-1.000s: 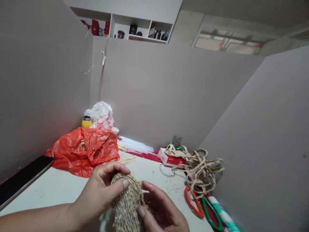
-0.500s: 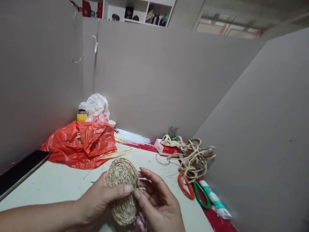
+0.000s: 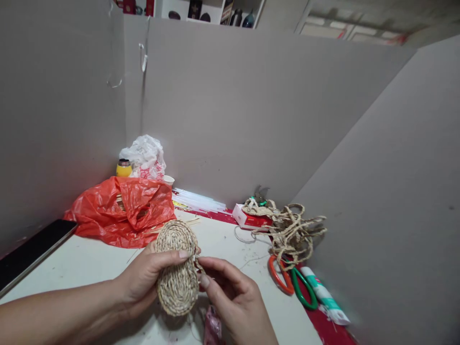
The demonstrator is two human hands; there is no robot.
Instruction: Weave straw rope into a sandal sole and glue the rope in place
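The left hand (image 3: pixel 145 278) pinches the coiled straw piece (image 3: pixel 177 287) above the bench (image 3: pixel 287 326); the right hand (image 3: pixel 235 297) pinches a strand (image 3: pixel 198 265) at its side edge

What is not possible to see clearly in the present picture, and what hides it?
In the head view:
Back of the woven piece: turned away.
Most fingers of the left hand: behind that piece.
Far ends of the orange handle and green handle: under tangled cord.
Pink item: cut off by the bottom edge.
Dark flat device: cut off by the left edge.
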